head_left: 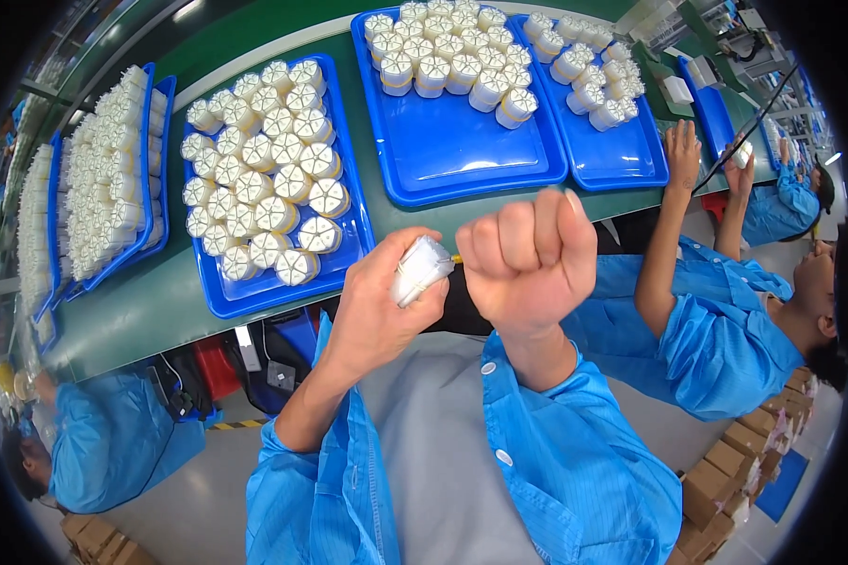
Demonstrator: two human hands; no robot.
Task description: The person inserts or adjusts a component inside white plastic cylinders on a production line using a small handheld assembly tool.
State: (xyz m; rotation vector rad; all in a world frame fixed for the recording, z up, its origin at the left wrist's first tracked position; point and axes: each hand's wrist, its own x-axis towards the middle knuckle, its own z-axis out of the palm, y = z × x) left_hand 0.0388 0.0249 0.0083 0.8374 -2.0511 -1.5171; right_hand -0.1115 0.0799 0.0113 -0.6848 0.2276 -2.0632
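Near the centre of the frame, the left hand [375, 306] is clamping a whitish piece [422, 268] between thumb and fingers, one end facing right. Beside it, the right hand [535, 264] is making a tight fist, seemingly around a thin yellow shaft [457, 258] that is showing at the piece's right end; whether the two are touching, I cannot tell. Working well here is probably depending on a firm but uncrushing left grip, the shaft pointing squarely at that end, and both wrists staying level. White cylinders are crowding the blue tray [254, 296] left of centre, so working clear of its rim is seeming wise.
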